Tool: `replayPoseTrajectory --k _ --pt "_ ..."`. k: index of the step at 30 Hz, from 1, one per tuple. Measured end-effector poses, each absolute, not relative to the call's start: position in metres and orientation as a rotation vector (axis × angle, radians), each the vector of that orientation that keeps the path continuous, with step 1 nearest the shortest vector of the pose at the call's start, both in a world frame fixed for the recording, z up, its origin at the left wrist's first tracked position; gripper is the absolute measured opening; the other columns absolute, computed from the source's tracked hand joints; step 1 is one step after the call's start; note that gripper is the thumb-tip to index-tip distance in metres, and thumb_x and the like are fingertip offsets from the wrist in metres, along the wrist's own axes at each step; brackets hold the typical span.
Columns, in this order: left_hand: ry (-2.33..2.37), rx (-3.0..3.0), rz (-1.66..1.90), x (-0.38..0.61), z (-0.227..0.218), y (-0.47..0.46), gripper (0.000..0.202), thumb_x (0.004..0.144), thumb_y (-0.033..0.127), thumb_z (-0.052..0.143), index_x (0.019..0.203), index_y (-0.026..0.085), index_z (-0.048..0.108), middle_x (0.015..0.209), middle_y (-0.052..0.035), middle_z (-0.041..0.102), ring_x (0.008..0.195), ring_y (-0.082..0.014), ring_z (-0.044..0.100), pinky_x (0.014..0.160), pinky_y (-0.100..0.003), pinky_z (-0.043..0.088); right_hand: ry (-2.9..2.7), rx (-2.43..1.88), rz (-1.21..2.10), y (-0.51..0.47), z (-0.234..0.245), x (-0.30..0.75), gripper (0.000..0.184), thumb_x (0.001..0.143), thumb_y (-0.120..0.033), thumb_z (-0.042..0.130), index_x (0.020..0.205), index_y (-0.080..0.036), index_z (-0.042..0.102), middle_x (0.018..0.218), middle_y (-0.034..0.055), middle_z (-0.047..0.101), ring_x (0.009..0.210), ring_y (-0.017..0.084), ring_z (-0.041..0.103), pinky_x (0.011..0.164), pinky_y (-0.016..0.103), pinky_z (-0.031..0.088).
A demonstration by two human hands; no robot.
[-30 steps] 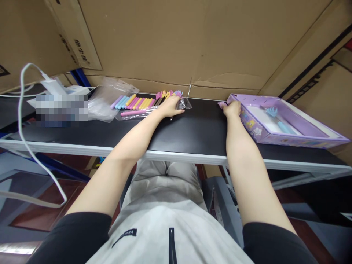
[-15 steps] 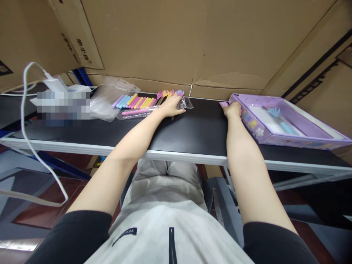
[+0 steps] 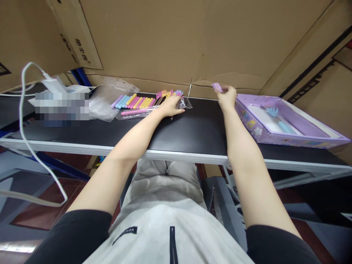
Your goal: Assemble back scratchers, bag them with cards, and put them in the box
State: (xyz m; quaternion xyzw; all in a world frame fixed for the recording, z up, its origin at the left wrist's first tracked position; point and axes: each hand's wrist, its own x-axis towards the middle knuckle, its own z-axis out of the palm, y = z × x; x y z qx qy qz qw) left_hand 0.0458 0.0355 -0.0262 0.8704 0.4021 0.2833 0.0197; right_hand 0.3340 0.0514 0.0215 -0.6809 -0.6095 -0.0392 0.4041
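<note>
My left hand (image 3: 171,106) lies over a row of small claw-headed sticks, its thumb stretched out and apart from the fingers. Their coloured handles (image 3: 139,103) point left, and their pink, yellow and blue claw heads (image 3: 165,94) show behind the hand. Clear plastic wrapping (image 3: 187,103) pokes out beside my fingers. A pink stick (image 3: 134,112) in a clear sleeve lies in front of the row. Raised above the table's back edge, my right hand (image 3: 227,98) pinches a small purple printed piece (image 3: 217,87) between thumb and fingers.
A purple open box (image 3: 275,137) holding a blue claw-headed stick (image 3: 283,123) stands at the right. At the left are clear plastic bags (image 3: 106,106) and a white device with a white cable (image 3: 23,110). Cardboard walls (image 3: 154,40) rise behind the black table (image 3: 189,135).
My right hand has risen and moved slightly left from beside the box, lifting the small purple piece. My left hand stays in place on the sticks.
</note>
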Motion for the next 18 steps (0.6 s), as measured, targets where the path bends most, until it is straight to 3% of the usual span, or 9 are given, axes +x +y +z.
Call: replayPoseTrajectory --k 4,8,13,18 --pt "1.283 2.693 0.856 0.048 -0.022 0.031 0.042 0.088 0.037 0.075 0.123 0.015 0.065 0.125 -0.0206 0.072 0.126 -0.0391 0.067 0.113 -0.052 0.052 -1.614 -1.462 0.187 0.034 0.034 0.281 0.031 0.094 -0.034 0.079 0.116 -0.014 0.071 0.116 0.0131 0.071 0.111 0.023 0.068 0.102 0.037 0.054" --pt "1.295 2.673 0.859 0.048 -0.019 0.028 0.044 0.087 0.034 0.076 0.124 0.015 0.064 0.124 -0.0205 0.072 0.125 -0.0398 0.067 0.112 -0.052 0.053 -1.725 -1.27 0.461 0.013 0.036 0.246 0.031 0.082 -0.03 0.089 0.102 -0.017 0.07 0.1 0.0068 0.068 0.1 0.021 0.067 0.094 0.031 0.056" --pt "1.293 2.637 0.895 0.046 -0.02 0.028 0.045 0.085 0.032 0.076 0.125 0.016 0.065 0.126 -0.0173 0.073 0.128 -0.0391 0.065 0.114 -0.051 0.053 -1.824 -1.208 0.561 0.005 0.031 0.236 0.031 0.069 -0.012 0.092 0.087 -0.018 0.067 0.102 0.0042 0.059 0.094 0.019 0.066 0.095 0.032 0.054" --pt "1.291 2.624 0.897 0.047 -0.017 0.025 0.046 0.085 0.03 0.075 0.127 0.015 0.065 0.13 -0.0173 0.072 0.129 -0.0391 0.065 0.116 -0.052 0.052 -1.819 -1.225 0.572 0.004 0.028 0.234 0.033 0.067 -0.008 0.089 0.087 -0.019 0.066 0.102 0.0042 0.061 0.09 0.017 0.064 0.09 0.03 0.053"
